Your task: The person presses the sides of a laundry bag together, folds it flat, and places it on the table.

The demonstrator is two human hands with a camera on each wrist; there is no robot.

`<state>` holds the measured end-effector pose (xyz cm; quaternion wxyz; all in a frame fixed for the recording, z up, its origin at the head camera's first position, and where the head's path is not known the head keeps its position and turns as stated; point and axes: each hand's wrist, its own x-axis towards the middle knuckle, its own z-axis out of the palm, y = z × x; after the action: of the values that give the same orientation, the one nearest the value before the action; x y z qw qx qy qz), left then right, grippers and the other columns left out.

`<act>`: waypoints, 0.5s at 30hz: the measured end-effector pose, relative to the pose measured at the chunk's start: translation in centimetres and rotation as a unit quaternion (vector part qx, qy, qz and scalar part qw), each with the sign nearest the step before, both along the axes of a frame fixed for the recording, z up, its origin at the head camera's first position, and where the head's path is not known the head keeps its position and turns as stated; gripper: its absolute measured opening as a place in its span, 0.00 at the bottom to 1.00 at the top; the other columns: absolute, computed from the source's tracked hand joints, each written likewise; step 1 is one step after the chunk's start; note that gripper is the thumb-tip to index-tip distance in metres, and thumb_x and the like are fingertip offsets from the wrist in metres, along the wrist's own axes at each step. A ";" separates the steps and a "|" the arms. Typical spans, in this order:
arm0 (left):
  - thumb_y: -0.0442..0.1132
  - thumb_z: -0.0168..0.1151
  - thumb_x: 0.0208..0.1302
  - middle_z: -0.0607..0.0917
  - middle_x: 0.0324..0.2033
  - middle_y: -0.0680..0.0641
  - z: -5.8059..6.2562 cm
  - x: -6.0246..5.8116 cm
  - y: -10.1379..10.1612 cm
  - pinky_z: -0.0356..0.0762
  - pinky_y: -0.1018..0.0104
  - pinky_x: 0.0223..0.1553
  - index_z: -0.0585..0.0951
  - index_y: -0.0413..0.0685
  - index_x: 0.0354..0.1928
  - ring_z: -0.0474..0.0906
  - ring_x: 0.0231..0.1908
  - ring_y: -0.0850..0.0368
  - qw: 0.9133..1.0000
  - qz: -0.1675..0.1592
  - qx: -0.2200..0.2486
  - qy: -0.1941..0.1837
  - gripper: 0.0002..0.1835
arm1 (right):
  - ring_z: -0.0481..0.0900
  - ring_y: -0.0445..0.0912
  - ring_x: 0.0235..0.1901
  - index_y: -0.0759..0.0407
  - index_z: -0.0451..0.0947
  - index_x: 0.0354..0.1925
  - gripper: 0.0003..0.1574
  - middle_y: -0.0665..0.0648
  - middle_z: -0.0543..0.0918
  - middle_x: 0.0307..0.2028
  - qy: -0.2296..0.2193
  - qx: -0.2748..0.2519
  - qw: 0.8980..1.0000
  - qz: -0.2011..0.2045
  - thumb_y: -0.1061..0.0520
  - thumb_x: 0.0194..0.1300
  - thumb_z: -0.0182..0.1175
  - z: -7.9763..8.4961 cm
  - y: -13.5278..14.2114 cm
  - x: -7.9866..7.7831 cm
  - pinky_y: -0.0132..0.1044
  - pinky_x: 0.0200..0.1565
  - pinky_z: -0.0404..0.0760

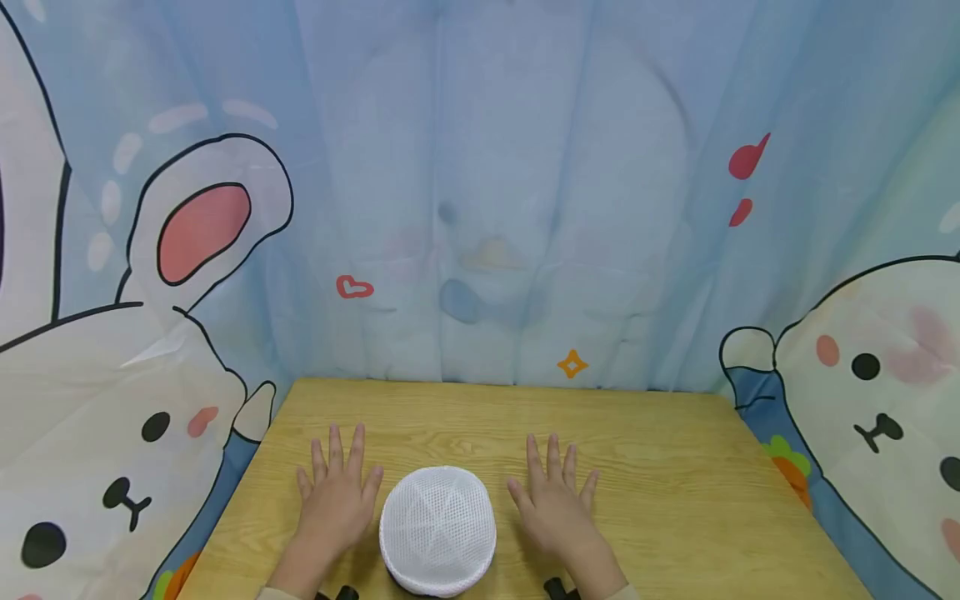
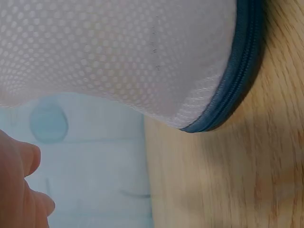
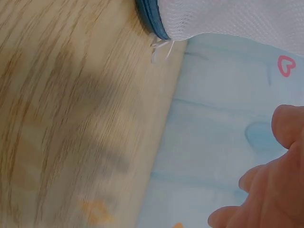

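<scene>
A round white mesh laundry bag (image 1: 438, 530) stands on the wooden table between the two hands. In the left wrist view its mesh side (image 2: 118, 52) rises from a dark blue zipper (image 2: 237, 71) that runs round the base. A small clear loop (image 3: 163, 49) hangs by the zipper in the right wrist view. To the bag's left, the left hand (image 1: 337, 501) is spread, palm down, holding nothing. On the other side the right hand (image 1: 553, 506) has its fingers spread too, apart from the bag and with nothing in it.
The wooden table (image 1: 675, 467) reaches back to a pale blue curtain (image 1: 510, 167) printed with cartoon animals. Black wrist straps (image 1: 558, 588) show at the bottom edge of the head view, near beige sleeves.
</scene>
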<state>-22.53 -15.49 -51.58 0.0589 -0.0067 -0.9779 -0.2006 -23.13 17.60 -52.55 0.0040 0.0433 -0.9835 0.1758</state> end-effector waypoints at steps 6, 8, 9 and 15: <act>0.73 0.20 0.74 0.31 0.81 0.37 0.3 -0.2 -0.3 0.38 0.17 0.69 0.33 0.63 0.82 0.28 0.78 0.24 0.998 -0.014 0.056 -0.027 0.42 | 0.22 0.68 0.79 0.45 0.28 0.82 0.54 0.61 0.28 0.82 -0.009 -0.030 0.999 0.021 0.20 0.73 0.22 0.1 -0.2 0.0 0.79 0.66 0.17; 0.73 0.20 0.75 0.31 0.81 0.37 0.5 -0.2 -0.4 0.38 0.18 0.69 0.33 0.62 0.82 0.30 0.78 0.23 0.995 -0.023 0.089 -0.035 0.42 | 0.23 0.68 0.80 0.46 0.30 0.83 0.52 0.61 0.30 0.82 -0.006 -0.051 0.998 0.032 0.22 0.75 0.24 0.2 -0.3 0.0 0.81 0.66 0.21; 0.72 0.21 0.75 0.32 0.81 0.37 0.6 -0.2 -0.5 0.38 0.18 0.70 0.34 0.61 0.82 0.30 0.78 0.23 0.994 -0.027 0.104 -0.037 0.42 | 0.25 0.68 0.80 0.46 0.30 0.83 0.51 0.61 0.32 0.82 -0.005 -0.064 0.997 0.037 0.23 0.76 0.25 0.3 -0.4 0.0 0.81 0.66 0.23; 0.71 0.26 0.77 0.35 0.82 0.38 1.2 -0.3 -0.6 0.40 0.25 0.74 0.37 0.57 0.83 0.33 0.79 0.26 0.981 -0.042 0.184 -0.050 0.43 | 0.30 0.69 0.80 0.48 0.35 0.83 0.47 0.59 0.38 0.83 0.013 -0.139 0.988 0.070 0.28 0.80 0.29 0.9 -0.8 -0.2 0.80 0.70 0.34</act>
<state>-22.83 -16.11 -50.34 0.0018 -0.0268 -0.9249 -0.3793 -23.28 16.80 -51.65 0.0108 0.1132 -0.9440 0.3098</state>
